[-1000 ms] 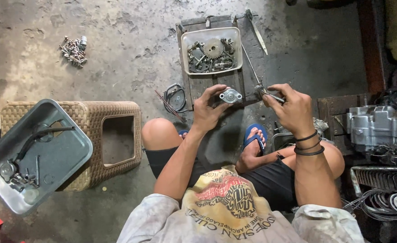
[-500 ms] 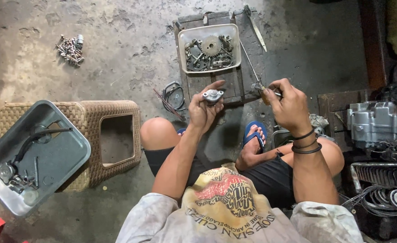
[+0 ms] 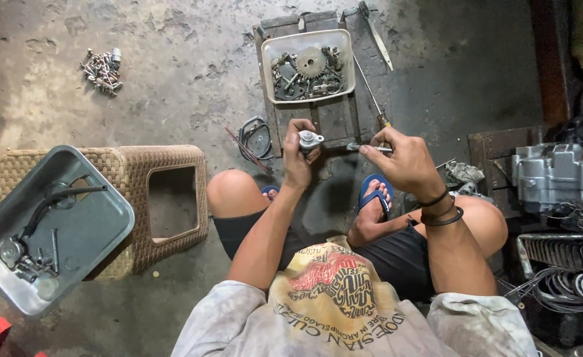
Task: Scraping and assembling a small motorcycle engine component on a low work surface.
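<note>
I sit on the concrete floor with my knees apart. My left hand (image 3: 299,158) grips a small silver metal engine part (image 3: 310,140), held upright in front of me. My right hand (image 3: 397,162) holds a thin metal tool (image 3: 368,149) by its end, its tip pointing left toward the part, a short gap between them. Black bands circle my right wrist. Beyond my hands lies a dark wooden board (image 3: 334,122) carrying a white plastic tray (image 3: 269,66) with a sprocket and several greasy metal parts.
A wicker stool (image 3: 166,172) stands at left with a grey metal tray (image 3: 86,231) of tools resting on it. Loose bolts (image 3: 101,68) lie far left. A screwdriver (image 3: 371,96) lies beside the board. An engine block (image 3: 556,175) and cables sit at right.
My left hand has turned the metal part upright and drawn it away from the tool. My right hand has shifted slightly right; the tool tip no longer meets the part.
</note>
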